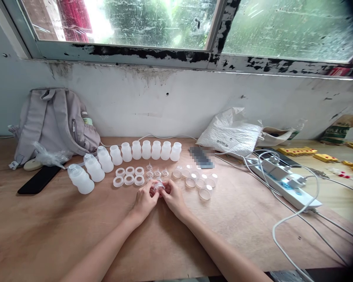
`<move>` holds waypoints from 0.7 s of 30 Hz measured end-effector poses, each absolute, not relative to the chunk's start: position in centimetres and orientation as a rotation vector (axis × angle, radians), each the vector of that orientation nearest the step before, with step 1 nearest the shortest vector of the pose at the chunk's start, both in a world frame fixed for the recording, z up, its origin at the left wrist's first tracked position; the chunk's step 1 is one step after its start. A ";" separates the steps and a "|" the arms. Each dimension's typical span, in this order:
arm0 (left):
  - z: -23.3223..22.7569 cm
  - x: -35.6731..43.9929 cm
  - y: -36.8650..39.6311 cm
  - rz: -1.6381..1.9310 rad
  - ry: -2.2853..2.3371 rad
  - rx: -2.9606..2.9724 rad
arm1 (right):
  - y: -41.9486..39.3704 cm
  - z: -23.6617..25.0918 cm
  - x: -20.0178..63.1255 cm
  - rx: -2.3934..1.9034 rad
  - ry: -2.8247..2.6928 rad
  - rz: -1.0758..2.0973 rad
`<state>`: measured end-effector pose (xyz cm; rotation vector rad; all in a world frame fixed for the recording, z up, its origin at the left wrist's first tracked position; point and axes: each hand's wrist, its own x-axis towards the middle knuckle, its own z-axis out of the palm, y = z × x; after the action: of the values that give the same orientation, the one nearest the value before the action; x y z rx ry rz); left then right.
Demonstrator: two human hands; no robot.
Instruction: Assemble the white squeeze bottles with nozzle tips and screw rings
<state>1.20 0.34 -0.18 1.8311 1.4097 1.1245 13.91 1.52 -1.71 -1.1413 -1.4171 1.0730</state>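
Note:
My left hand (146, 199) and my right hand (173, 197) meet at the middle of the table, fingertips closed around a small clear bottle collar ring (159, 187). Fingers cover much of it, and I cannot tell whether a teat sits inside. Left of my hands lie several loose collar rings (129, 179) in two rows. Clear teats (157, 173) stand just beyond my fingers. To the right are several transparent round caps (205, 193). White baby bottles (146, 150) form a curved row behind; the nearest left bottle (81, 179) has a top fitted, while those farther right are open-necked.
A grey backpack (51, 121) and a black phone (39, 180) lie at the left. A white plastic parcel (229, 131) rests against the wall. On the right, a power strip (285, 186) trails loose white cables (275, 231). Yellow parts (297, 151) lie farther right.

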 end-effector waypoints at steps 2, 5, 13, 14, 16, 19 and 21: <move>-0.1 1.2 0.3 1.119 1.422 1.813 | 1.5 -1.6 13.9 -1.160 -1.449 1.029; 0.0 1.2 0.2 1.094 1.364 1.821 | 1.6 -1.5 13.9 -1.179 -1.429 1.066; 0.4 1.1 -0.3 1.030 1.353 2.113 | 1.6 -1.4 14.2 -1.292 -1.484 0.975; 0.4 1.1 -0.4 1.024 1.360 2.114 | 1.6 -1.4 14.2 -1.303 -1.501 0.926; 0.4 1.1 -0.5 1.017 1.371 2.103 | 1.6 -1.4 14.1 -1.311 -1.536 0.833; 0.1 1.1 -0.4 1.030 1.389 2.075 | 1.6 -1.3 14.1 -1.286 -1.565 0.797; 0.0 1.1 -0.2 1.041 1.416 2.044 | 1.6 -1.2 14.1 -1.259 -1.573 0.816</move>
<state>1.12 -0.16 0.00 2.0444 1.4163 1.0414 14.08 1.60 -1.17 -1.2588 -1.5731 0.8158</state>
